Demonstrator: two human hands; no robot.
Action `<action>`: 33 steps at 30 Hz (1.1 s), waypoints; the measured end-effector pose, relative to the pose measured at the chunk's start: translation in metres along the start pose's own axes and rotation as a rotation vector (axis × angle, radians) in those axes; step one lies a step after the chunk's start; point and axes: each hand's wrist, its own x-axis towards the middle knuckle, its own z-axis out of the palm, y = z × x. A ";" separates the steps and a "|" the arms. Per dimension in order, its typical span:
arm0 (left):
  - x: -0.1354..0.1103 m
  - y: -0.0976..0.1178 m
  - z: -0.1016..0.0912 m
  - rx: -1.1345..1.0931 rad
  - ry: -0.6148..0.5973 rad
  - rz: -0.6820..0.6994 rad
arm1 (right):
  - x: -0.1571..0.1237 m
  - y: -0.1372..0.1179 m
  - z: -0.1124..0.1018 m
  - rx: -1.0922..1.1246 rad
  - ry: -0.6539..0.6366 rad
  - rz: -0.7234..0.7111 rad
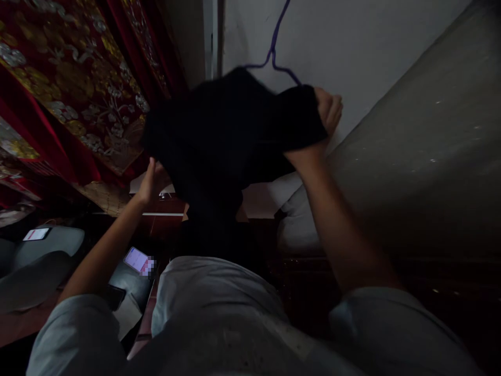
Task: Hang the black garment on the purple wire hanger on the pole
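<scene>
A black garment (pixel 227 141) hangs on a purple wire hanger (pixel 276 49) in front of a white wall. My right hand (pixel 327 112) is raised at the garment's right shoulder, fingers closed on the fabric near the hanger's end. My left hand (pixel 153 180) grips the garment's lower left edge, its fingers partly hidden behind the dark cloth. The garment drapes down between my two arms and is smeared by motion.
Red and gold patterned curtains (pixel 78 78) hang at the left. A grey mattress or cushion (pixel 422 156) leans at the right. Two lit phones (pixel 136 258) (pixel 36 234) lie on grey seats (pixel 47 256) at lower left. Dark wooden furniture (pixel 164 222) stands behind.
</scene>
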 end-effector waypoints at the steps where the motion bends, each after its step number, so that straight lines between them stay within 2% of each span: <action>1: -0.008 -0.011 0.005 -0.067 -0.041 -0.061 | 0.006 -0.008 -0.005 -0.004 -0.020 -0.007; 3: -0.025 -0.030 0.022 -0.251 -0.153 -0.200 | 0.015 -0.029 -0.011 0.017 -0.079 -0.035; 4: -0.034 -0.038 0.032 -0.334 -0.152 -0.256 | 0.017 -0.039 -0.012 0.023 -0.114 -0.058; 5: -0.042 -0.044 0.043 -0.386 -0.110 -0.294 | 0.017 -0.048 -0.013 0.019 -0.138 -0.084; 8: -0.063 -0.060 0.073 -0.375 0.127 -0.313 | 0.009 -0.064 -0.015 -0.033 -0.152 -0.167; 10: -0.075 -0.069 0.087 -0.380 0.282 -0.326 | -0.001 -0.061 -0.018 -0.063 -0.156 -0.203; 12: -0.086 -0.076 0.096 -0.434 0.407 -0.396 | -0.014 -0.051 -0.022 -0.066 -0.160 -0.232; 15: -0.106 -0.082 0.102 -0.497 0.530 -0.528 | -0.043 -0.037 -0.023 -0.004 -0.100 -0.254; 17: -0.120 -0.082 0.102 -0.508 0.579 -0.574 | -0.073 -0.039 -0.013 0.120 0.002 -0.129; 19: -0.132 -0.080 0.103 -0.495 0.611 -0.606 | -0.109 -0.050 0.004 0.332 0.078 0.159; 20: -0.138 -0.079 0.103 -0.479 0.613 -0.624 | -0.127 -0.058 0.015 0.433 0.028 0.330; 21: -0.142 -0.079 0.103 -0.460 0.608 -0.641 | -0.144 -0.066 0.027 0.518 -0.154 0.473; 23: -0.150 -0.078 0.103 -0.418 0.587 -0.664 | -0.169 -0.079 0.048 0.594 -0.478 0.656; 24: -0.152 -0.079 0.102 -0.397 0.583 -0.668 | -0.177 -0.083 0.057 0.591 -0.596 0.700; 26: -0.154 -0.080 0.100 -0.360 0.599 -0.661 | -0.186 -0.086 0.067 0.559 -0.706 0.733; 30: -0.150 -0.085 0.093 -0.313 0.673 -0.630 | -0.186 -0.080 0.062 0.634 -0.811 0.768; 33: -0.148 -0.086 0.093 -0.325 0.687 -0.641 | -0.180 -0.076 0.056 0.714 -0.769 0.857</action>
